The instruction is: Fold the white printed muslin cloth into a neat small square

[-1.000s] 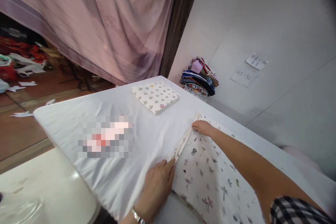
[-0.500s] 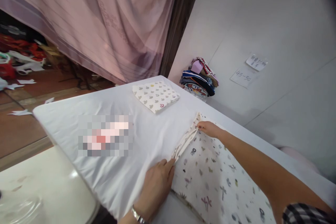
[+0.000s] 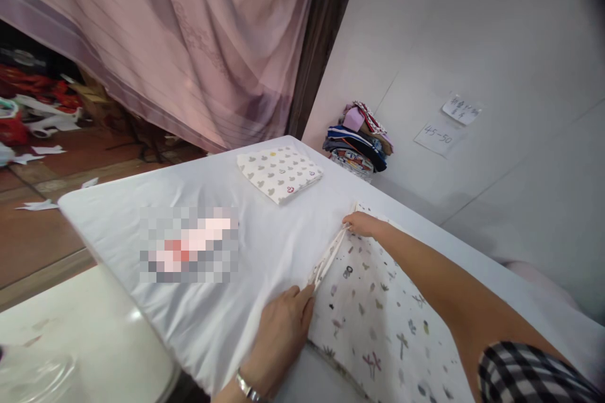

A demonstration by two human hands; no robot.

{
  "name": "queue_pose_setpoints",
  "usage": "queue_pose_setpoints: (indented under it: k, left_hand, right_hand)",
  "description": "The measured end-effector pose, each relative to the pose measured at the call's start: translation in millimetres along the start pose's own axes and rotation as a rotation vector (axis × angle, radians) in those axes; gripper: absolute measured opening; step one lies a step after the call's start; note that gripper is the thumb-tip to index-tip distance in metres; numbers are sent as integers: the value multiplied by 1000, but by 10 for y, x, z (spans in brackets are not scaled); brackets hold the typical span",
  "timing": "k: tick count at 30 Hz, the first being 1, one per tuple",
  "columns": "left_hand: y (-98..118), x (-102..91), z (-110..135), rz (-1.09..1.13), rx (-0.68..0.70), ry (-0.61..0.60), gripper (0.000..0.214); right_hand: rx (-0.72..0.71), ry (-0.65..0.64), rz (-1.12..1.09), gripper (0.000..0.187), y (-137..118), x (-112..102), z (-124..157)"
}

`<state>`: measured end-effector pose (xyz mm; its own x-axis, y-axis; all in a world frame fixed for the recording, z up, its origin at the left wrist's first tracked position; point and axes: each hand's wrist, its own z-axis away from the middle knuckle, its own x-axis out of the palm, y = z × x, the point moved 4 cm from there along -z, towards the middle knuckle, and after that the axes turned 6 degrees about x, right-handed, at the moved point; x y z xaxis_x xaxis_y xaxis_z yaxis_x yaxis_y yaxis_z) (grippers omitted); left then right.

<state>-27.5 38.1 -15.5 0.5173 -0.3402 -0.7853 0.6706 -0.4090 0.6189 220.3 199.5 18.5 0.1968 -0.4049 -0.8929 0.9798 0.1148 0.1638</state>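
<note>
A white cloth (image 3: pixel 373 321) printed with small plants and animals lies in layers on the white-covered table (image 3: pixel 198 334). My left hand (image 3: pixel 283 321), with a metal band at the wrist, pinches the near end of its far edge. At the other end of that edge, my right hand (image 3: pixel 362 224) grips the fabric between thumb and fingers. Between both hands the edge layers are drawn together and slightly raised. Beyond them rests a folded white cloth (image 3: pixel 280 173) with a grey mushroom-like print. A blurred-out patch (image 3: pixel 189 245) covers something on the table to the left.
A pile of folded clothes (image 3: pixel 358 138) stands by the grey wall at the table's far right edge. Paper notes (image 3: pixel 437 136) are stuck on that wall. A pink curtain (image 3: pixel 189 38) hangs behind the table. At lower left is a white surface (image 3: pixel 108 334) with a clear plastic container (image 3: pixel 38 374).
My right hand has shifted a little to the left along with the cloth's edge. The left hand has stayed nearly in place, still pinching the cloth.
</note>
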Motion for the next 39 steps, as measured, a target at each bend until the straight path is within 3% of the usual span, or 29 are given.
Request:
queue_pose_setpoints:
  k: [15, 22, 29, 39]
  left_hand:
    - [10, -22, 11, -11, 16, 5, 31]
    - [7, -5, 5, -25, 13, -4, 31]
    - [-7, 7, -4, -15, 13, 28, 32]
    - [-92, 80, 10, 33, -37, 130, 41]
  right_hand:
    - [-20, -100, 236, 21, -131, -10, -241]
    - [-54, 3, 219, 6, -26, 23, -90]
    - [-1, 139, 121, 11, 110, -19, 76]
    - [-105, 207, 9, 9, -1, 181, -37]
